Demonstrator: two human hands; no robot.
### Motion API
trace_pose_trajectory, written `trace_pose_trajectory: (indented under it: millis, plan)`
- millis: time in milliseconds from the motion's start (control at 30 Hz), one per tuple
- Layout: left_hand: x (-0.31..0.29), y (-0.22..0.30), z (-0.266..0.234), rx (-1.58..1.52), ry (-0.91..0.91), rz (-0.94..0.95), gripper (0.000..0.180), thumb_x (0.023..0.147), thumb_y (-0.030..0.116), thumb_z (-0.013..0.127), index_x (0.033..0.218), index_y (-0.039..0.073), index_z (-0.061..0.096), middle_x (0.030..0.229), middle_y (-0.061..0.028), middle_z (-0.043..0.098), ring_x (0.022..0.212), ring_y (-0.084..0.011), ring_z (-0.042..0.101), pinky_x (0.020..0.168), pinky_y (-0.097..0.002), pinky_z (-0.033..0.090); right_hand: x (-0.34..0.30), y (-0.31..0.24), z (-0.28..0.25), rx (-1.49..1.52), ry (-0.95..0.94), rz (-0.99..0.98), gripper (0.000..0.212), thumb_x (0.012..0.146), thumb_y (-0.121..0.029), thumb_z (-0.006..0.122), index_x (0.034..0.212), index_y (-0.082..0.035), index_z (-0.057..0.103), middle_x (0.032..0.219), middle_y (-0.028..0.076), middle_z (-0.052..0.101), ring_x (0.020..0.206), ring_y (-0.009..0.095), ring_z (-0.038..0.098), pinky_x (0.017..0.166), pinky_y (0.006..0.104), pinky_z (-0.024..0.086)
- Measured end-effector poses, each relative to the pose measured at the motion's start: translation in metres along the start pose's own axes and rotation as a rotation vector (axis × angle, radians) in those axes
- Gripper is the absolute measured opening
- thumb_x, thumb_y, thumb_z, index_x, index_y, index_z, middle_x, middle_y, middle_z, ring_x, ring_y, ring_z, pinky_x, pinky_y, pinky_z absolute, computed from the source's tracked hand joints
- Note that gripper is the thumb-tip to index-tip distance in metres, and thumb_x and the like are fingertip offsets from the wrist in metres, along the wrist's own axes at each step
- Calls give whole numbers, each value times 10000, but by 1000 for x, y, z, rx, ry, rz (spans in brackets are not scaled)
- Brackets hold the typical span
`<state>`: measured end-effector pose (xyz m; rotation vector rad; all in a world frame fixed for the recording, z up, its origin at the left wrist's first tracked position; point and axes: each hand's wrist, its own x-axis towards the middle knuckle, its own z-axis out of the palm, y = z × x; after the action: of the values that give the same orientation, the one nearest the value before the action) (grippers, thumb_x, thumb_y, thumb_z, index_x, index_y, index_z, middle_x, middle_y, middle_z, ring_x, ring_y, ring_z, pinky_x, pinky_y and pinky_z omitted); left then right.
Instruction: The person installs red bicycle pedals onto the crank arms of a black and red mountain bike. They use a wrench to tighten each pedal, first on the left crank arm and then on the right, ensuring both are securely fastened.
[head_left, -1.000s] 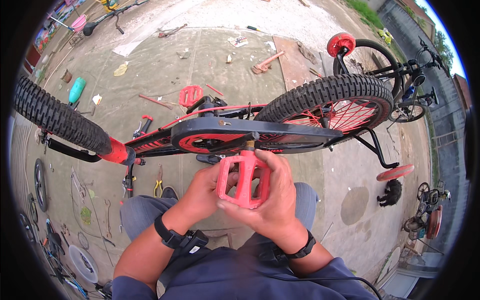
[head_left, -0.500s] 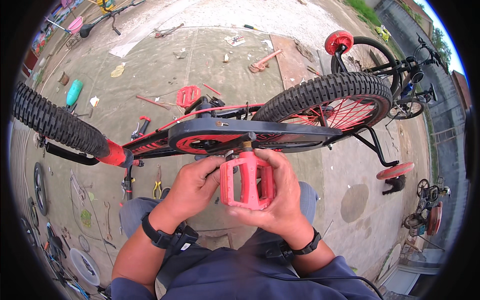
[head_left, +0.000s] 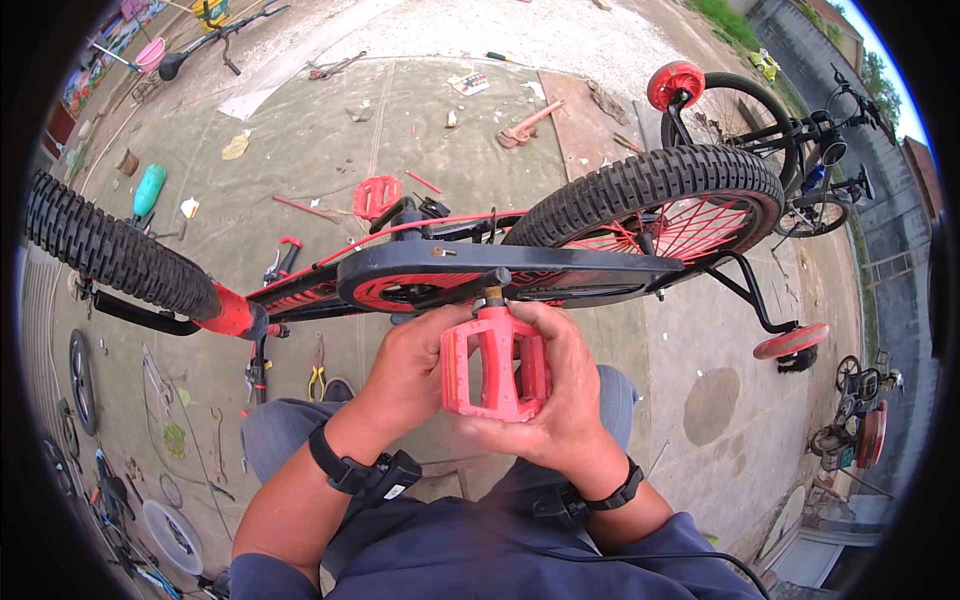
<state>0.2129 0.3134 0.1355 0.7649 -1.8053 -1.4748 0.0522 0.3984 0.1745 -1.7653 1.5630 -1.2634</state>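
A red bicycle pedal (head_left: pixel 497 365) is in my right hand (head_left: pixel 562 385), thumb and fingers wrapped around its right side and lower edge. Its spindle (head_left: pixel 493 296) meets the end of the black crank arm (head_left: pixel 497 277). My left hand (head_left: pixel 402 362) is closed against the pedal's left side. Its fingertips go behind the pedal near the spindle, where a small dark piece shows, so what they grip is hidden. Beyond my hands the bicycle lies upside down or on its side, with a black chain guard (head_left: pixel 520 262) and a second red pedal (head_left: pixel 377 197) on the far side.
The rear tyre (head_left: pixel 650 190) is at right, between two training wheels (head_left: pixel 676 86); the front tyre (head_left: pixel 120 240) is at left. Yellow-handled pliers (head_left: pixel 317 380), a wrench (head_left: pixel 217 440), a red pipe wrench (head_left: pixel 530 122) and a green bottle (head_left: pixel 149 190) lie on the ground.
My left hand has shifted slightly right, its fingers further behind the pedal. The pedal has turned a little in my right hand. A dark furry shape by the right training wheel has moved up behind it.
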Motion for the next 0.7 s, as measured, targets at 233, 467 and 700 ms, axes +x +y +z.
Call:
trace_pose_trajectory:
  millis: [233, 467, 700]
  plan:
    - [5, 25, -28, 549, 11, 209, 240, 858, 55, 685, 1097, 49, 668, 911, -140, 661, 798, -339, 668, 667, -413, 529, -4, 2, 2, 42, 10, 57, 1017, 597, -362, 951, 1368, 20, 409, 1236, 201, 552, 1107, 343, 590, 935, 430, 501]
    - [19, 84, -57, 1122, -77, 370, 186, 803, 95, 727, 979, 72, 672, 730, -93, 524, 706, -309, 595, 592, -440, 432, -4, 5, 6, 83, 19, 30, 1014, 609, -341, 951, 1372, 25, 395, 1229, 205, 542, 1086, 335, 601, 913, 416, 516]
    - [-4, 33, -49, 673, 56, 203, 160, 893, 114, 686, 1039, 54, 662, 882, -131, 666, 811, -332, 669, 669, -418, 518, -5, 4, 7, 68, 29, 47, 1030, 599, -337, 963, 1390, 22, 411, 1275, 164, 558, 1134, 242, 617, 941, 371, 523]
